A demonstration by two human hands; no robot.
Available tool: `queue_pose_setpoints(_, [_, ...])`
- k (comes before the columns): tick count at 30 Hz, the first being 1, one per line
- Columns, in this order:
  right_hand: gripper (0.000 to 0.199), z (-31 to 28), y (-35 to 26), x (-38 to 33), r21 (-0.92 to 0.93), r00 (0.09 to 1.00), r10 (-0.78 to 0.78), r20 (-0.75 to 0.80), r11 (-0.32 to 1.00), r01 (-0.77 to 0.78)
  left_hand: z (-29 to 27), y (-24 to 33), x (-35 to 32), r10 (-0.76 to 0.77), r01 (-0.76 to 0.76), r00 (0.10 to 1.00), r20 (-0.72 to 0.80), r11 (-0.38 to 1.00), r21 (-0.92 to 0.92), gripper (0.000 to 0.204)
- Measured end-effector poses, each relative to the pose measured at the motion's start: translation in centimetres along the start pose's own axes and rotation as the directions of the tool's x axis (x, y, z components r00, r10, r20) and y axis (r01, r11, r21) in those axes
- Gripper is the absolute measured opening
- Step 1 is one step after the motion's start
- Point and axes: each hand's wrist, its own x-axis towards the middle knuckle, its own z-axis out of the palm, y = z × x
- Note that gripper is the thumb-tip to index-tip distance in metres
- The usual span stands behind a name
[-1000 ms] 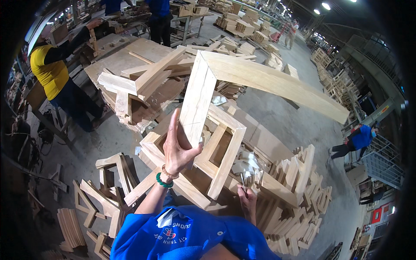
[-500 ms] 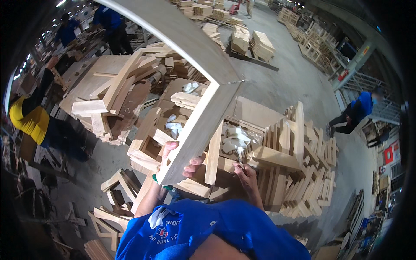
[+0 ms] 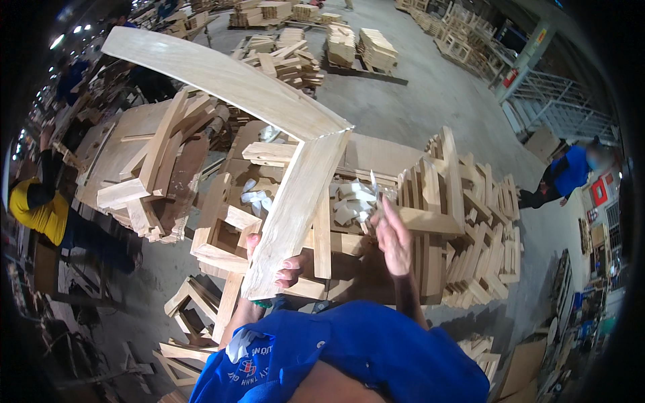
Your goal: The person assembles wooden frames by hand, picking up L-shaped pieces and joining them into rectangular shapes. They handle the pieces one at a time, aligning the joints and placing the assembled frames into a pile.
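Head view: the left hand (image 3: 272,265) is closed around the lower end of a pale L-shaped wooden frame piece (image 3: 295,201) — two flat planks joined at a mitred corner. Its fingers wrap the plank's edge from behind, and the fingertips show on the near face. From that grip the held plank runs up and slightly to the right to the corner joint, and there the second plank turns and sweeps away up and to the left, well above the stacks below. So the long axis of the gripped leg rises nearly straight away from the hand, and the whole weight of the other leg hangs out to the person's left.

The right hand (image 3: 393,242) is apart from the frame piece, off to its right. It is loosely open with fingers extended, at the crumpled white paper scraps (image 3: 353,201) lying on the stack of joined wooden frames (image 3: 437,221); whether it pinches a scrap I cannot tell. The left hand alone carries the piece — the right is the nearer one to the stack.

Further off, a person in a yellow shirt (image 3: 37,215) works at the left edge, and a person in blue (image 3: 568,174) crouches on the grey concrete floor (image 3: 430,101) at the right.
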Motion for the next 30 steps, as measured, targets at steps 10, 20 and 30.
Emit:
queue_pose_setpoints(10, [0.039,2.8,-4.5,4.4,-0.422,0.876,-0.472,-0.096,0.817,0.394,-1.3,-0.5,0.2,-0.07,0.069,0.998,0.012,0.997,0.023,0.073])
queue_pose_setpoints(20, [0.037,4.2,-3.1,3.3,-0.26,0.905,-0.425,-0.014,0.876,0.407,-1.5,0.0,-0.1,0.077,-0.032,0.972,-0.221,0.979,0.202,0.067])
queue_pose_setpoints(30, [0.021,-5.5,-6.0,-0.7,-0.36,0.982,-0.131,-0.138,0.93,0.074,-1.9,4.6,-5.2,0.931,0.086,0.364,0.022,-0.057,0.995,0.084])
